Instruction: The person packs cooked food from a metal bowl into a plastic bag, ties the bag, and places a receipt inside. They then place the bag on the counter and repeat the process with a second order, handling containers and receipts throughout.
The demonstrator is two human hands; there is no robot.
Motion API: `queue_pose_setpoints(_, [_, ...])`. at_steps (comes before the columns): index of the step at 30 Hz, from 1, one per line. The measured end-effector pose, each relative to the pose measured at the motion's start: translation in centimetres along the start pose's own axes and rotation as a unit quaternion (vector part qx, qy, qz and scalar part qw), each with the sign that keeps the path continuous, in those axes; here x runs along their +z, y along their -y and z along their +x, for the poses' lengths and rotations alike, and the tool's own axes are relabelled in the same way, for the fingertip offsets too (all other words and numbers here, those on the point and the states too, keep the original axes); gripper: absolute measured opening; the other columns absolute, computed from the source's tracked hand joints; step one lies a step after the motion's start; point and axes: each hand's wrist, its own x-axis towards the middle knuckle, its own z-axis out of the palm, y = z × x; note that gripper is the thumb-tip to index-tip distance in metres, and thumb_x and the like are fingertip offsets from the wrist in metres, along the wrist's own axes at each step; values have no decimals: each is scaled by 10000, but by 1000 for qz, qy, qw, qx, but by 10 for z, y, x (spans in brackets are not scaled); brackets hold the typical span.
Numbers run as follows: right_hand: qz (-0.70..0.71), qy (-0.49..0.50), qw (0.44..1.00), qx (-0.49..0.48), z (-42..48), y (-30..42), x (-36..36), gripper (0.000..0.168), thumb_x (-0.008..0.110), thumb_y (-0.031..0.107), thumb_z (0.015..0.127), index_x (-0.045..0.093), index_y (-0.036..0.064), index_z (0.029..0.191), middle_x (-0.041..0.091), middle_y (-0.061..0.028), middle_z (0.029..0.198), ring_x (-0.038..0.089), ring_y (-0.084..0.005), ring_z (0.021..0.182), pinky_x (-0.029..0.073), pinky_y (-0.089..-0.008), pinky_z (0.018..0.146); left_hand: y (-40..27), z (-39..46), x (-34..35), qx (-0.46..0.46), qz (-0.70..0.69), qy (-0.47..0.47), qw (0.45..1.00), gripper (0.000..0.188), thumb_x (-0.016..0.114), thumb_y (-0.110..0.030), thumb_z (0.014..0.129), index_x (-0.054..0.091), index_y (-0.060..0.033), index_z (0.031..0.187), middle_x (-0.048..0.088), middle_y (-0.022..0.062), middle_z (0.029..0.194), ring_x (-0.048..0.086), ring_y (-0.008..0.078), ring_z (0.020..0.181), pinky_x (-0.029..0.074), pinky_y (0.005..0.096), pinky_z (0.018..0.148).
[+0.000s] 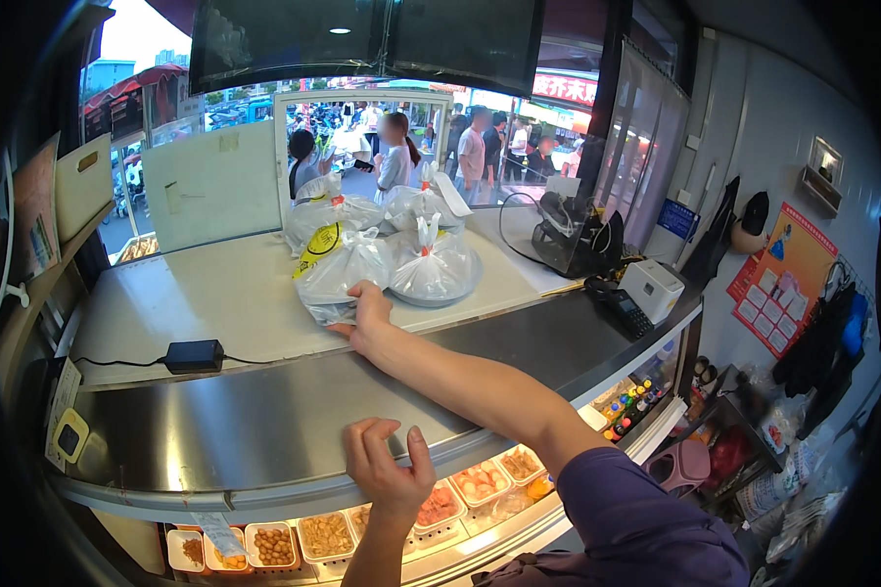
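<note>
Several knotted clear plastic bags stand together on the pale counter (pixel 249 286) before the open window. My right hand (pixel 369 317) reaches across the steel ledge and touches the lower right side of the front-left bag (pixel 345 268), which bears a yellow printed patch; whether its fingers grip the bag cannot be told. Beside that bag is a front-right bag (pixel 433 271) with a red tie, around a round container. Behind them stand a back-left bag (pixel 338 213) and a back-right bag (pixel 415 204) with a paper slip. My left hand (pixel 390 466), fingers curled and apart, is empty above the ledge's front edge.
A black power adapter (pixel 194 356) with its cable lies at left. A card terminal (pixel 624 308) and a white box-shaped device (pixel 650 290) stand at right. Below the steel ledge (pixel 264 418) is a lit case with food trays (pixel 327 536). People (pixel 396 161) stand outside the window.
</note>
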Motion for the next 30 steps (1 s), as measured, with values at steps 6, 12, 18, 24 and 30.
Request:
queue_pose_setpoints(6, [-21,-13,1000,-16,8,-43,56,721,607,188,736,231,32,1332,406,-206,1287,506,-335,1078,560,-434,716,5,-2,-5,9,-8,-14,1000,173,601,-66,762,511,-2,896,492,147,840,506,281,712,409,353,580])
queue_pose_setpoints(12, [-95,148,981,79,22,-68,69,449,515,212,850,417,-34,1212,438,-255,1245,605,-377,860,565,-464,711,3,0,-4,19,-24,-28,999,180,604,-87,754,528,1,891,507,145,824,507,289,684,425,371,583])
queue_pose_setpoints(18, [-79,96,992,25,15,-50,57,312,486,205,885,444,-28,1088,493,-165,960,629,-322,758,609,-421,632,5,-1,-3,36,-29,-36,998,178,606,-115,749,534,-7,870,514,135,805,503,283,668,413,369,568])
queue_pose_setpoints(24, [-64,105,992,25,36,-39,52,217,501,126,880,481,-64,982,529,-162,863,646,-293,673,624,-346,577,5,0,-3,50,-23,-33,998,179,615,-114,733,541,-11,860,514,126,789,500,272,640,408,355,543])
queue_pose_setpoints(30, [-42,124,991,13,55,-68,84,148,475,33,886,512,-91,959,581,-173,817,651,-282,669,618,-321,577,4,0,-4,55,-20,-32,998,201,654,-119,729,563,-15,875,533,119,783,532,274,616,435,347,528])
